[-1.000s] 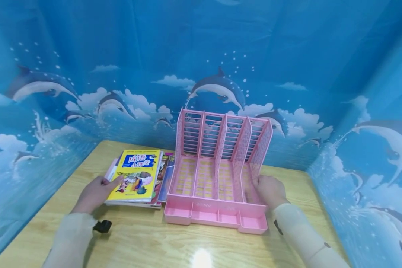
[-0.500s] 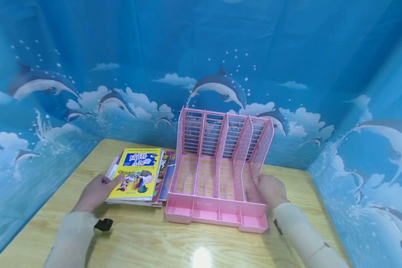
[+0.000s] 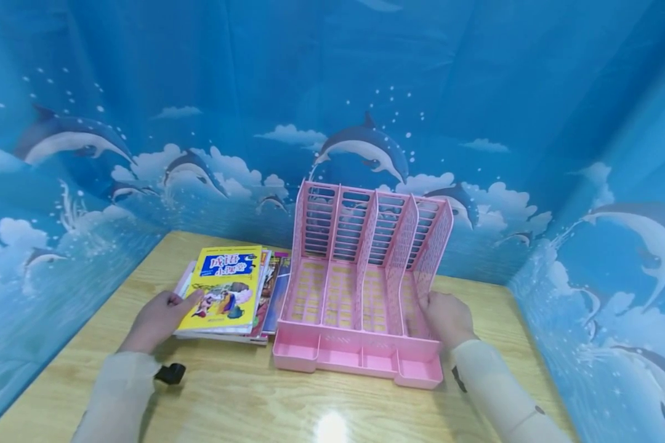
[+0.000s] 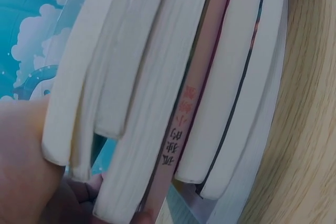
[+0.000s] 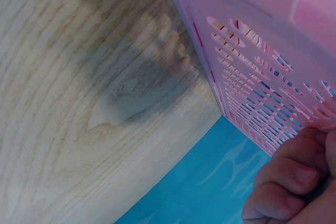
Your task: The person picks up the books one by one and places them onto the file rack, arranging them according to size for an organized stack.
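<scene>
In the head view, my left hand (image 3: pixel 157 320) is at the left edge of a book stack. Its thumb lies on the cover of the yellow book (image 3: pixel 221 292) on top, and its fingers reach in at the side, between books lower down. The left wrist view shows the page edges of several books (image 4: pixel 157 103) lying one on another, the hand at their corners. To the right stands a pink desk file organizer (image 3: pixel 360 295) with tall slots and small front trays. My right hand (image 3: pixel 449 317) grips its right side panel, fingers curled in the right wrist view (image 5: pixel 289 182).
All this stands on a wood-grain table (image 3: pixel 244 394). A blue dolphin-print curtain (image 3: pixel 244 123) hangs behind it and along both sides. The organizer stands close against the right side of the stack, near the back curtain.
The yellow book has shifted slightly left on the stack, baring more of the books beneath at its right edge. The right hand and the organizer hold their place.
</scene>
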### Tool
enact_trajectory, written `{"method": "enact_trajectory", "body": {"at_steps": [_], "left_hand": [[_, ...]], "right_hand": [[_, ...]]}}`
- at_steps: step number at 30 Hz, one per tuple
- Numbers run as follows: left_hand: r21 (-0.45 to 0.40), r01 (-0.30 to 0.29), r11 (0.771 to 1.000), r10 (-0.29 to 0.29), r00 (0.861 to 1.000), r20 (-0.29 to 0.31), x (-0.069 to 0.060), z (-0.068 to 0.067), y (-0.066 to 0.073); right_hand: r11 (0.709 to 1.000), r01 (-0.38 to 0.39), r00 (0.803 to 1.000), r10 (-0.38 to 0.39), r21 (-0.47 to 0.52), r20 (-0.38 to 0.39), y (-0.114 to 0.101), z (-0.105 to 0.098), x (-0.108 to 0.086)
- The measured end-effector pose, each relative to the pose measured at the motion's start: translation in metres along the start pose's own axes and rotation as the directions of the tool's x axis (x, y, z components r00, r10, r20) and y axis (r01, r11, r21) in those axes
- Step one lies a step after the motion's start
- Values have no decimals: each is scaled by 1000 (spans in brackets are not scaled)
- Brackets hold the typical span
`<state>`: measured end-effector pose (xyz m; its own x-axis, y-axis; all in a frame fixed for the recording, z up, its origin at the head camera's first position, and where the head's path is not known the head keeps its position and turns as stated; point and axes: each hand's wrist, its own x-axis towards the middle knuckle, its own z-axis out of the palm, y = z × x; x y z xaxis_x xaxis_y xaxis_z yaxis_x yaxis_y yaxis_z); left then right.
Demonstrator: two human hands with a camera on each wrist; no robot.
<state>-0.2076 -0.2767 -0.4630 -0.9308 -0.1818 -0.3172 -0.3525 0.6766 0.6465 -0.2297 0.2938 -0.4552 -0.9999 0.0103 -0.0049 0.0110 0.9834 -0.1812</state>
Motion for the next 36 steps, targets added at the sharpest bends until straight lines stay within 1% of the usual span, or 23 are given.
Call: {"method": "enact_trajectory", "body": {"at_steps": [5,7,12,15,17,20,21,23,26,28,30,31,33,34,35,36], "left_hand": [[19,-32,999,32,999,-8,0,-3,-5],[27,-58,998,58,998,-12,-1,-4,-6],[11,-116,993,116,993,-38,-3,-4,-11],[15,-133,991,134,989,-69,-5,-5,-14],[-1,-138,990,138,986,-91,-7,-7,-15],[-25,-148,989,143,980,-142,-11,-12,-13],[-39,-152,988,144,976,-163,-12,-13,-11],[-50,-166,985,151,964,-218,-16,-16,-8],[-98,-199,975,162,941,-296,-22,-19,2],[-139,-235,962,174,919,-353,-26,-19,10],[-198,-267,943,165,894,-417,-30,-16,21],[-228,-291,929,159,871,-465,-32,-14,27],[-292,-357,887,143,815,-561,-35,-7,38],[-330,-396,857,131,787,-603,-37,-3,44],[-363,-431,826,118,761,-638,-39,2,49],[-400,-469,787,111,747,-656,-41,7,54]], "right_hand": [[1000,2,1000,-2,13,-12,0,1,-1],[1000,-4,1000,4,20,-16,1,2,-1],[999,-25,999,25,36,-22,2,2,-1],[999,-23,999,25,40,-27,3,3,-1],[999,-17,1000,18,38,-26,3,3,0],[999,-17,1000,18,40,-19,2,3,-1],[999,-18,1000,19,37,-20,2,3,-1],[999,-23,1000,24,34,-19,1,4,-1],[999,-26,999,27,40,-18,2,4,-1],[999,-29,999,30,42,-20,2,4,-1],[999,-29,999,30,41,-22,3,5,-1],[999,-31,999,32,41,-23,4,5,-1],[998,-35,999,36,44,-24,4,5,0],[998,-37,999,38,48,-25,3,5,0],[998,-37,999,39,53,-27,3,5,0],[998,-40,999,41,57,-26,3,5,0]]}}
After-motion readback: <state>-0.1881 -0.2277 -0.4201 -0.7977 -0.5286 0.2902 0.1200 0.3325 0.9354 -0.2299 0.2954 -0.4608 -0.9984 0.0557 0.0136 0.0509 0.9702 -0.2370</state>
